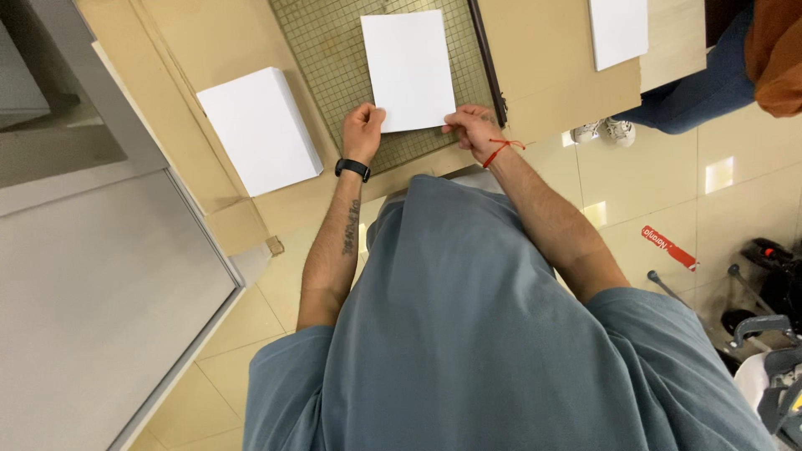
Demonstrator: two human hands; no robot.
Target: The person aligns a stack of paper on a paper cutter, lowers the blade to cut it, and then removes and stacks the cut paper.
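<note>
Seen from above, a person's left hand (362, 129) and right hand (470, 125) each pinch a near corner of a white paper sheet (408, 68) lying flat on a gridded cutting board (334, 75) on the desk (543, 67). The sheet appears uncut, the cutter arm (487, 58) just right of it. A white paper stack (261, 129) lies left.

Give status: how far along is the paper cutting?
Done: nothing clearly cut. In hand: left hand and right hand grip the near corners of a white paper sheet on the green gridded cutter board. Left: a white paper stack waits beside it.
</note>
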